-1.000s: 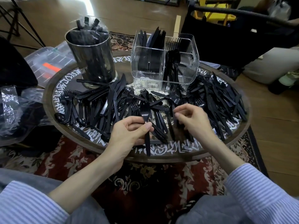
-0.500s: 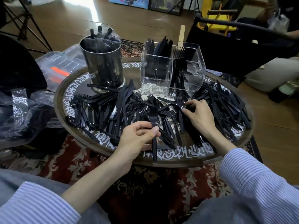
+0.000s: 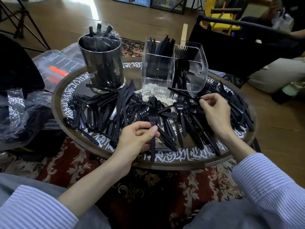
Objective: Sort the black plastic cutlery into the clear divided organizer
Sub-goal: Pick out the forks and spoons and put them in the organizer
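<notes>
The left hand (image 3: 140, 139) pinches a small stack of forks (image 3: 153, 113) by the handles, thumb on top, tines pointing away toward the organizer (image 3: 173, 70), handle ends hanging past the palm over the tray (image 3: 165, 164) rim. How many forks are in the stack I cannot tell. The right hand (image 3: 216, 111) reaches into the pile (image 3: 189, 123) to the right of that grip, thumb and forefinger closed on the end of a thin black piece (image 3: 184, 94) that runs from the fingertips toward the foot of the organizer. Whether it is a knife or a handle is hard to tell.

The main risk sits in the left pinch: the stack is held only near mid-handle, so the forks could fan out or slide, and one may drop back into the pile beneath it. Adding another piece would probably loosen it further.

On the right, the piece lies partly under its neighbours beyond the fingertips. Pulling it may drag others along or flick them off the tray, which is crowded to its edge.

The organizer stands just beyond both hands, with knives in the rear left cell and spoons and forks to the right. The front left cell looks empty. With everything black, a piece could easily land in the wrong cell. A cup (image 3: 102, 63) of cutlery stands left of it.
</notes>
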